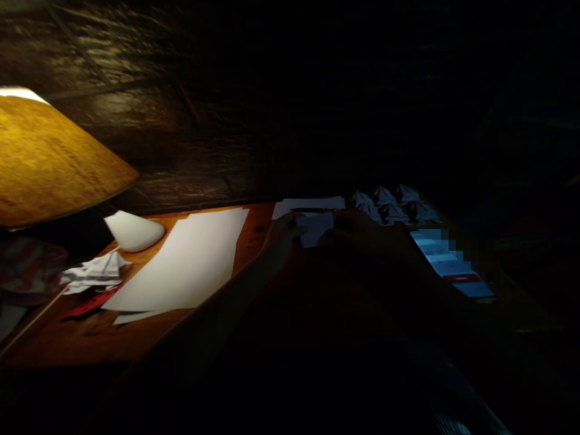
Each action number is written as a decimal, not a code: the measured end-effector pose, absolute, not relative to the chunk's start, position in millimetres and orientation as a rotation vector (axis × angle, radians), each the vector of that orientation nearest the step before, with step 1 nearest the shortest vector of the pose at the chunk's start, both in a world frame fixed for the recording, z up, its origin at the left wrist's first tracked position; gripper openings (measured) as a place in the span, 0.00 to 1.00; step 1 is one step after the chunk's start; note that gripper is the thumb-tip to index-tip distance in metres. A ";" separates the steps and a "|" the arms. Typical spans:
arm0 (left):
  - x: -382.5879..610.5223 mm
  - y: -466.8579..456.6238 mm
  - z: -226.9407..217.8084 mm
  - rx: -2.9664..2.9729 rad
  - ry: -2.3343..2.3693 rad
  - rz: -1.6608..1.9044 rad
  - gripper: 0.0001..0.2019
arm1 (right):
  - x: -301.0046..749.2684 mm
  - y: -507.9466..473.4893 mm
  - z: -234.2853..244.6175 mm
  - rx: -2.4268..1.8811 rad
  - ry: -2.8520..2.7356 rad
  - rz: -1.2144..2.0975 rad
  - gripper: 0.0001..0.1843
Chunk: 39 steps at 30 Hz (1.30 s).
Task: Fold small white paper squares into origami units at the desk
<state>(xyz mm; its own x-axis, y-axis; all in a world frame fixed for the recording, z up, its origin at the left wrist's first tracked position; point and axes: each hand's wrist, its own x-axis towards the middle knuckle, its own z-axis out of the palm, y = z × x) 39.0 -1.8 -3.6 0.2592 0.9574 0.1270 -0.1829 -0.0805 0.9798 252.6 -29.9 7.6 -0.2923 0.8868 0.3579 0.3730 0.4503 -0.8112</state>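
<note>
In dim light, a small piece of white paper (317, 231) is held up between my two hands over the wooden table (257, 232). My left hand (286, 231) grips its left edge with the fingers closed. On the opposite edge my right hand (348, 228) pinches the paper; most of that hand is lost in shadow. Whether the paper is folded, I cannot tell. Behind it lie more white sheets (281, 209), with a dark, thin thing partly hidden there. Several small folded paper shapes (385, 194) stand in two rows to the right.
Large white sheets (185, 260) lie left of my hands. Beyond them are a lamp with a yellow shade (54, 157) and white base (135, 231), a striped folded paper (97, 272) and a red flat object (93, 303). A lit screen (446, 261) glows at right. A dark wall (203, 151) rises behind.
</note>
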 end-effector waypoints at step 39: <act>25.6 -9.2 -5.6 2.574 0.543 0.669 0.14 | 276.2 -20.1 -1.6 -1.075 -2.338 0.709 0.14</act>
<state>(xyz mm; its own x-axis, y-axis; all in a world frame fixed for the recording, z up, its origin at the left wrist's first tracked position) 25.6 -9.2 -5.6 0.8074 0.4645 0.3639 0.2602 -0.8338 0.4870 276.2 -20.1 -1.6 -0.5836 0.7880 0.1963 0.5461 0.5597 -0.6233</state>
